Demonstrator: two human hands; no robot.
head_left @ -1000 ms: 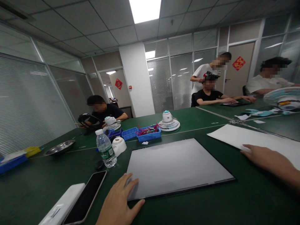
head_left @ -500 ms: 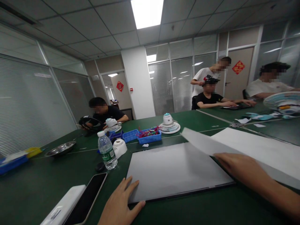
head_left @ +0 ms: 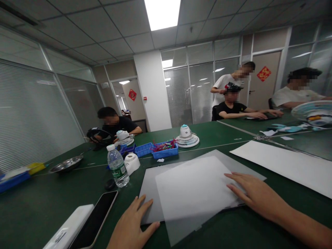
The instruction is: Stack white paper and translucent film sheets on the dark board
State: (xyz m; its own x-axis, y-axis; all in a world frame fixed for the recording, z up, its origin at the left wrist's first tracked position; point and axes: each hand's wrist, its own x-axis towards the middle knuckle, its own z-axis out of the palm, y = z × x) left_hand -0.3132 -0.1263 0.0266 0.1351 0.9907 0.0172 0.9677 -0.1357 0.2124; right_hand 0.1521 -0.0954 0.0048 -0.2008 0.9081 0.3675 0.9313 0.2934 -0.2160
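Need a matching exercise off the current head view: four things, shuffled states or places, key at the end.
Things:
1. Thin translucent white sheet
2. Clear plastic bottle with green label
3. Blue rectangular plastic tray
4. Person's bare left hand

States or places:
A. Full of tangled, mostly red wires
B. Fingers spread at the left edge of the flat grey rectangular panel
C. Askew over the panel
D. Upright, white cap on

Pairs: 1-C, 2-D, 3-A, 4-B
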